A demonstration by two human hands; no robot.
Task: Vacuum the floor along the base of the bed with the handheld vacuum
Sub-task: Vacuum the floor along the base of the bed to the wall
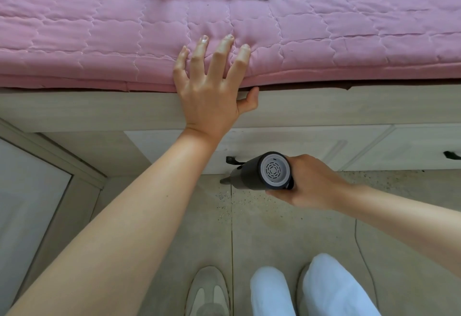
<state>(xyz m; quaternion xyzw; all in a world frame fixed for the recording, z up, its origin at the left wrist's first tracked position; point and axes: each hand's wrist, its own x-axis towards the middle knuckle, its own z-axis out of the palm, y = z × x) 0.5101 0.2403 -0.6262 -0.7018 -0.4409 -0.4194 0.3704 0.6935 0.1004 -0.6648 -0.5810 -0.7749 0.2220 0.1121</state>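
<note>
Left hand [212,86] spread flat on pink bed [324,41] edge at 12 o'clock, right hand [309,183] gripped handheld vacuum [262,171], nozzle toward speckled floor [274,228] debris.

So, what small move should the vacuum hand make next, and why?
Probably sweep the handheld vacuum rightward along the bed base. The right hand holds its nozzle low by the drawer front, and dark specks lie on the floor that way.

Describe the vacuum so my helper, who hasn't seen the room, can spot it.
Find the pink bed, then look down to the tiled floor by its drawer front. The vacuum is the dark cylinder gripped in the right hand, nozzle aimed at the bed's base. Its pale round vented end cap sets it apart.
</note>
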